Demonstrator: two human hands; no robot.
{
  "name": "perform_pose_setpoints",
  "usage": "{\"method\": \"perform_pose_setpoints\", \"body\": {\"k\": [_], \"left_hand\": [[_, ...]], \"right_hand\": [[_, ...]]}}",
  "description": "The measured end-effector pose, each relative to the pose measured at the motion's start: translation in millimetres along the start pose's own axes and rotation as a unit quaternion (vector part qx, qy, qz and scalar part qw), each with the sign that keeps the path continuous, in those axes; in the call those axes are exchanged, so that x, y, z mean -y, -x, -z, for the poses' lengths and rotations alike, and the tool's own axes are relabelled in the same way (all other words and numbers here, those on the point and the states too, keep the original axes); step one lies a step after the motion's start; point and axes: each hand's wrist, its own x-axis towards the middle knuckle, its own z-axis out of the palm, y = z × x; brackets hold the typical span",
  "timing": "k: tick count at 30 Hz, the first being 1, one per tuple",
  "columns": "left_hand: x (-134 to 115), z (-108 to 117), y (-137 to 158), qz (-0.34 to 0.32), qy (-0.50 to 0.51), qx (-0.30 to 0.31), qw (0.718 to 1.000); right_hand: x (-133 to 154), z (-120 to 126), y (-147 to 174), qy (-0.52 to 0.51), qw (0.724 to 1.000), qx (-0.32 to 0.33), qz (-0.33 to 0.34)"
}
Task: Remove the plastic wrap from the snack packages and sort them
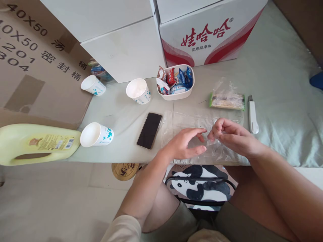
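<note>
A clear plastic sheet or bag lies crumpled on the cloth-covered surface, under both hands. Over its middle is my left hand, thumb and fingers spread apart with nothing between them. My right hand is just to the right, its fingers curled and its fingertips close to the thumb. Whatever those fingers may pinch is hidden or too small to name. Beyond the right hand rests a clear-wrapped packet with green ends. A white box cutter lies to its right. Left of the sheet is a black-screened phone.
A white tub holds several wrapped snacks. Three paper cups stand on the left, near a yellow jug. White boxes and a brown carton line the back and left. A panda-printed stool is below the front edge.
</note>
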Motion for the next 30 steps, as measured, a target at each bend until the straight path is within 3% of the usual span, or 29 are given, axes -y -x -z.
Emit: {"method": "perform_pose_setpoints", "body": {"k": [6, 15, 22, 26, 30], "left_hand": [[1.5, -11.7, -3.5, 0.003, 0.152, -0.025, 0.988], [2.1, -24.5, -13.7, 0.14, 0.279, -0.029, 0.95], [3.3, -12.2, -9.0, 0.181, 0.296, 0.023, 0.938], [0.6, 1.8, -3.8, 0.15, 0.279, 0.064, 0.946], [-4.2, 9.4, -3.3, 0.099, 0.206, 0.054, 0.972]], "right_hand": [[-6.4, -1.8, -4.5, 0.065, 0.997, -0.018, 0.022], [-13.8, -7.8, -8.3, 0.114, 0.993, 0.001, -0.009], [-9.9, -5.6, -6.7, 0.09, 0.996, -0.019, -0.001], [-11.6, -1.8, -5.0, 0.052, 0.998, -0.033, -0.009], [-6.7, -6.1, -1.7, -0.011, 0.999, -0.012, -0.048]]}}
